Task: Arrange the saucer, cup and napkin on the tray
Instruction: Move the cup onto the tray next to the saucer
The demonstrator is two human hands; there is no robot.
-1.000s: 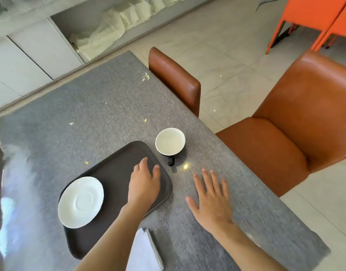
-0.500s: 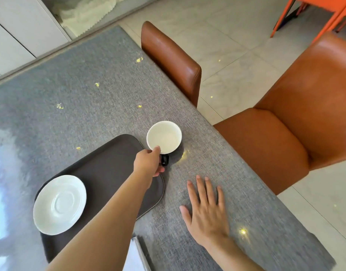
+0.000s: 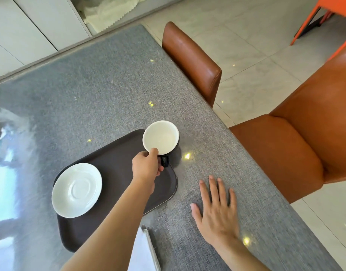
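A dark brown tray (image 3: 117, 153) lies on the grey table. On the tray's left part sits a white saucer (image 3: 76, 190). A cup (image 3: 160, 137), white inside and black outside with a black handle, is over the tray's far right corner. My left hand (image 3: 146, 167) is shut on the cup at its near rim and handle. Flat on the table to the right of the tray rests my right hand (image 3: 217, 208), fingers spread, holding nothing. A white folded napkin (image 3: 141, 251) lies at the near edge, partly hidden by my left forearm.
The grey table (image 3: 90, 90) runs far and left. Two brown leather chairs (image 3: 191, 61) (image 3: 305, 137) stand along its right edge. White cabinets (image 3: 31, 26) line the far wall and orange chair legs (image 3: 313, 22) show at top right.
My left hand went from resting flat on the tray to the cup and closed on it. The cup now sits over the tray's corner. My right hand stayed flat.
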